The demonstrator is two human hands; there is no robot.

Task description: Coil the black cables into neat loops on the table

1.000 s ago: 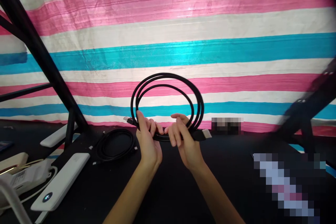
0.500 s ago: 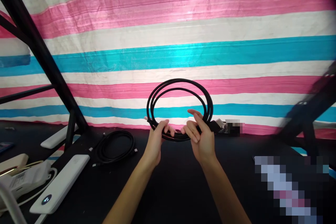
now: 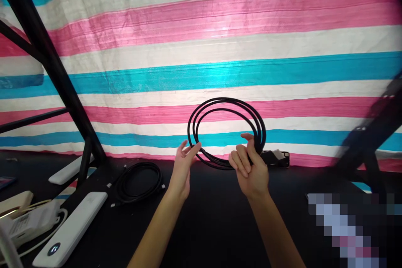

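A black cable (image 3: 223,99), wound into a coil of several loops, is held upright above the dark tabletop. My right hand (image 3: 251,167) is closed around the coil's lower right part, its fingers curled over the loops. At the lower left of the coil is my left hand (image 3: 182,167), with thumb and fingers apart; the thumb lies against or just beside the loops, and I cannot tell which. The cable's ends are not clearly visible.
Left of my hands lies a second coiled black cable (image 3: 140,182) with light connectors. Nearer are a white power bank (image 3: 70,230) and a white adapter (image 3: 34,220). A black object (image 3: 276,158) sits by the striped sheet (image 3: 220,67). Black metal frame bars (image 3: 59,79) rise at left.
My left hand has loosened from the coil and its fingers have spread. The right hand, still gripping, has shifted slightly right with the coil. The view has tilted a little upward.
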